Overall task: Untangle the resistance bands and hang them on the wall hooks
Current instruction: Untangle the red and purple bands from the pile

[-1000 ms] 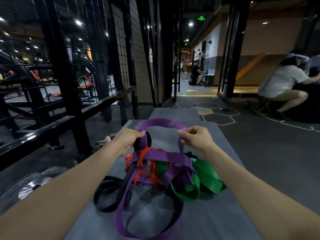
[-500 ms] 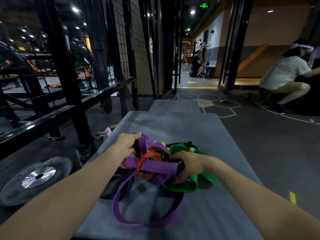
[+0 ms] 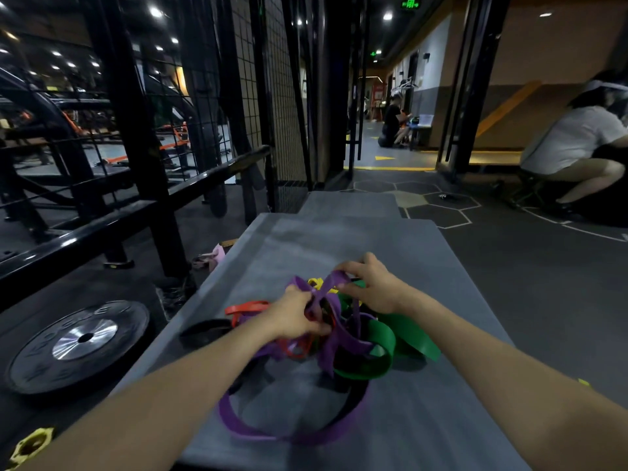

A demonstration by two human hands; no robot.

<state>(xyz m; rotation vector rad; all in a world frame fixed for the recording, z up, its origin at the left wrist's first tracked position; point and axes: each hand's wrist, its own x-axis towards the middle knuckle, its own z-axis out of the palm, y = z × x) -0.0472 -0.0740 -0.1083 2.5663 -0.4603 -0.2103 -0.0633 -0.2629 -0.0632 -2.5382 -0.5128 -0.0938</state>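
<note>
A weight plate point(image 3: 76, 345) lies on the dark floor left of the grey surface point(image 3: 339, 243), beside a black rack point(image 3: 136, 130). The tangled resistance bands point(image 3: 326, 334) sit mid-surface; motion blur hides how they interlace. The left hand point(image 3: 295, 317) grips purple strands, fingers curled. The right hand point(image 3: 372, 287) pinches a purple loop.

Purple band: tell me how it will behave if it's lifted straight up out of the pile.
The purple band will probably hang limp, since it already curls and folds flat on the mat. It would likely drag the green band and red band along, as they are looped together. It looks thin, so probably light.
</note>
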